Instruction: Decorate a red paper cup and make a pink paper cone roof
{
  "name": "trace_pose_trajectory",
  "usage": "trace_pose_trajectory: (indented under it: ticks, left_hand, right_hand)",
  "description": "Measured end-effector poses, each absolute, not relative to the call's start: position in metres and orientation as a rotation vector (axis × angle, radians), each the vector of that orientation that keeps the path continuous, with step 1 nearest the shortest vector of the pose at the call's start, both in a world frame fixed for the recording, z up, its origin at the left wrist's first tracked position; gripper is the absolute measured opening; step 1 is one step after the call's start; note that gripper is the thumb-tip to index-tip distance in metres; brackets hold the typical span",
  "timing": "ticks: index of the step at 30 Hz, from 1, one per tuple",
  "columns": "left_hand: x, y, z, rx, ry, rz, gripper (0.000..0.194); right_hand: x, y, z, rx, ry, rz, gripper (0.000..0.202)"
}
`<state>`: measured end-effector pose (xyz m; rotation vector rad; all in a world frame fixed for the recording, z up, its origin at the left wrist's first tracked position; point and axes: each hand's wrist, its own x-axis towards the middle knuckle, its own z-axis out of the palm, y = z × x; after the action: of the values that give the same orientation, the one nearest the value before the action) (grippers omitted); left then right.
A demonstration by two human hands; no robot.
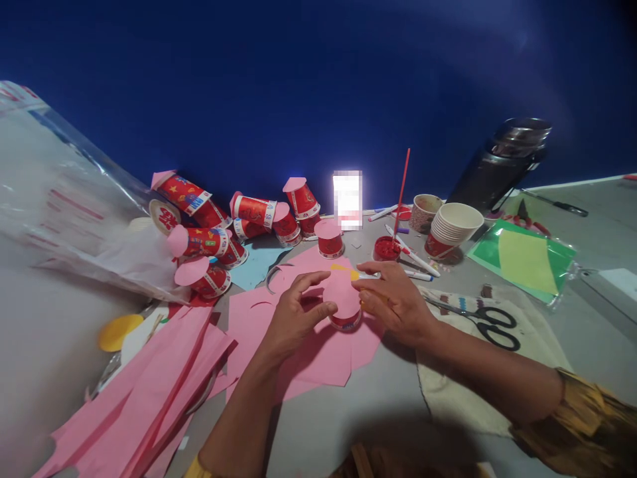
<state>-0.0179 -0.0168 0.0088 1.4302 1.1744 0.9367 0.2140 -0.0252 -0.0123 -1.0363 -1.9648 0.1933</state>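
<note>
A pink paper disc (341,295) covers the top of an upturned red paper cup (346,321), which stands on pink paper sheets (318,362). From the left, my left hand (297,307) has its thumb and fingertips at the disc's edge. Opposite it, my right hand (398,300) bends its fingers against the disc's right side. Something yellow (341,268) shows just behind the disc, partly hidden, and more yellow shows under my right hand. Close behind stands another red cup (330,247) with a pink top.
Several stacked red cups with pink cones (202,242) fill the back left, beside a plastic bag (74,172). A red paint pot (386,249) with a brush, markers, white cups (455,226) and a dark flask (502,159) stand right. Scissors (490,325) lie on cloth.
</note>
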Motion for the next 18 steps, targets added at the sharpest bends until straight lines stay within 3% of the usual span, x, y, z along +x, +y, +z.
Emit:
trace_pose_trajectory:
  ticks: [3, 6, 8, 18]
  left_hand:
    - [-0.019, -0.017, 0.01, 1.384, 1.182, 0.918, 0.056]
    - [-0.018, -0.019, 0.013, 1.379, 1.153, 0.847, 0.091]
    - [-0.016, -0.021, 0.014, 1.445, 1.14, 0.801, 0.104]
    - [-0.006, -0.021, 0.009, 1.526, 1.16, 0.876, 0.098]
  right_hand:
    - [0.216, -0.023, -0.011, -1.031, -1.948, 0.203, 0.025]
    - [0.219, -0.02, -0.009, -1.048, -1.889, 0.22, 0.026]
    - [0.222, -0.018, -0.008, -1.068, -1.863, 0.262, 0.027]
    - [0.223, -0.011, -0.011, -1.092, -1.826, 0.341, 0.024]
